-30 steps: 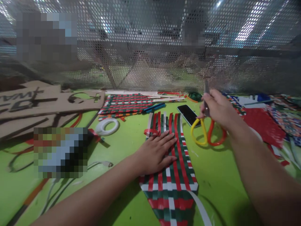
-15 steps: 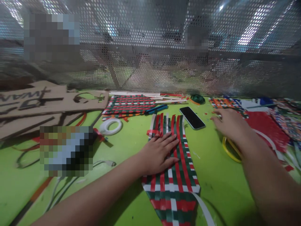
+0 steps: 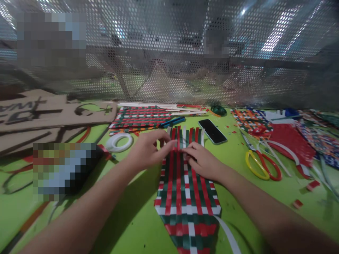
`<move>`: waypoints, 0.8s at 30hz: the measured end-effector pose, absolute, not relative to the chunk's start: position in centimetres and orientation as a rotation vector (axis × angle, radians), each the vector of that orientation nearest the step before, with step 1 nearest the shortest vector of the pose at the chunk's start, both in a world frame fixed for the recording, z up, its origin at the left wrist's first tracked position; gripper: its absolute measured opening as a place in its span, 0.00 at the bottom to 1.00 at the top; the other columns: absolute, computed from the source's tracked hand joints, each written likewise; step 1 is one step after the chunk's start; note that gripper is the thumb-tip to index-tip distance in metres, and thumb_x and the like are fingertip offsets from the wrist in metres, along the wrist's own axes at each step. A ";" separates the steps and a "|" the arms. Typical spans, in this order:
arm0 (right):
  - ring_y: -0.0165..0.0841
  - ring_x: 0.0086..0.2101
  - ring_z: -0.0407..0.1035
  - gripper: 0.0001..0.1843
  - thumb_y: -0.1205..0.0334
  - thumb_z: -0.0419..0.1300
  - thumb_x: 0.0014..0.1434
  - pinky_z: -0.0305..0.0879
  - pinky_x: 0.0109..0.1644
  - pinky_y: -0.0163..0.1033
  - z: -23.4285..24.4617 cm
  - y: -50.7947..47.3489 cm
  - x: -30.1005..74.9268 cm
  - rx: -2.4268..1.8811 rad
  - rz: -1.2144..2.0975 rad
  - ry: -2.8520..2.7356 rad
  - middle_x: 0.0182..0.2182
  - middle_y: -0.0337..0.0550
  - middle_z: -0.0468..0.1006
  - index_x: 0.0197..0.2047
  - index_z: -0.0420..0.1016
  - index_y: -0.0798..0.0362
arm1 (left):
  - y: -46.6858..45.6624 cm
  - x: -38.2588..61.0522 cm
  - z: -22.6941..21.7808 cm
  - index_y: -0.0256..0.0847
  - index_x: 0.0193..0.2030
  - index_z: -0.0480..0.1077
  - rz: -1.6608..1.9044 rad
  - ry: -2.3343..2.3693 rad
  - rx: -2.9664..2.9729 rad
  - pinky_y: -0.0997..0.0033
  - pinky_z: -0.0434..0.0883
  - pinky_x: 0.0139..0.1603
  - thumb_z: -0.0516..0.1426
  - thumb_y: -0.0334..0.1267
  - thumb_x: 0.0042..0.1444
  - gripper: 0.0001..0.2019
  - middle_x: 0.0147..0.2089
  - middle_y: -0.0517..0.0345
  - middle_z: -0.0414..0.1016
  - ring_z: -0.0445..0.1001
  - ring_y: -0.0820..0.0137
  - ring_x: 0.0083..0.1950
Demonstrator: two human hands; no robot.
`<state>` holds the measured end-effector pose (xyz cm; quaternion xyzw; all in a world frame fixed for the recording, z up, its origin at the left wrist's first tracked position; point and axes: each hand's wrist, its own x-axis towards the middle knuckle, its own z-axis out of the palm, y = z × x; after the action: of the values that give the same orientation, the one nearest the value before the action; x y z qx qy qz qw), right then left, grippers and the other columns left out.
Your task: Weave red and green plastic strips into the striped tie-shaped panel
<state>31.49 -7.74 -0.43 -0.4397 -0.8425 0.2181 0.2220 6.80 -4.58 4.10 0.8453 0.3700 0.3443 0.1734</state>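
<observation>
A woven piece of red, green and white flat strips [image 3: 187,197] lies in front of me, its loose strip ends pointing away. My left hand [image 3: 152,150] is at its upper left edge, thumb and fingers pinched on a short red strip [image 3: 179,145]. From the other side my right hand [image 3: 202,160] rests on the weave, its fingertips closed together at that same strip. Fingers partly hide the strip. A white strip [image 3: 227,233] trails from the weave's lower right. Scissors [image 3: 261,164] with yellow and red handles lie to the right.
Beyond the weave lie a phone [image 3: 212,131], a white tape roll [image 3: 119,142] and another woven sheet [image 3: 143,116]. Cut cardboard [image 3: 58,113] is at left, near a blurred-out object [image 3: 66,173]. Red material [image 3: 291,143] and strip scraps lie right. Perforated metal mesh [image 3: 169,77] closes the back.
My right hand has left the scissors and come over to the weave. My left hand has lifted from lying flat and now pinches the red strip at the upper left.
</observation>
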 end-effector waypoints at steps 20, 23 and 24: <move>0.39 0.49 0.69 0.22 0.66 0.51 0.71 0.68 0.57 0.49 -0.2 -8.1 31.5 -1.223 0.612 -2.325 0.49 0.50 0.71 0.65 0.72 0.48 | -1.3 3.6 3.9 0.44 0.40 0.80 0.317 1.255 2.093 0.73 0.67 0.30 0.57 0.57 0.63 0.19 0.37 0.57 0.83 0.76 0.69 0.33; 0.39 0.49 0.69 0.22 0.65 0.50 0.72 0.68 0.57 0.49 -0.2 -8.1 31.5 -1.232 0.613 -2.334 0.49 0.50 0.71 0.65 0.71 0.48 | -1.1 3.3 3.7 0.46 0.41 0.80 0.303 1.291 2.138 0.72 0.69 0.34 0.58 0.54 0.62 0.16 0.39 0.58 0.83 0.78 0.67 0.36; 0.39 0.49 0.69 0.22 0.65 0.50 0.72 0.68 0.57 0.49 -0.2 -8.1 31.5 -1.233 0.617 -2.335 0.49 0.51 0.71 0.65 0.71 0.48 | -1.1 3.3 3.7 0.46 0.41 0.80 0.289 1.306 2.173 0.72 0.68 0.33 0.58 0.53 0.62 0.15 0.38 0.59 0.83 0.77 0.67 0.36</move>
<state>31.51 -8.13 -0.23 -0.4443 -0.8413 0.2223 0.2130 3.27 -1.08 3.72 0.8150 0.4895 0.1084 0.2906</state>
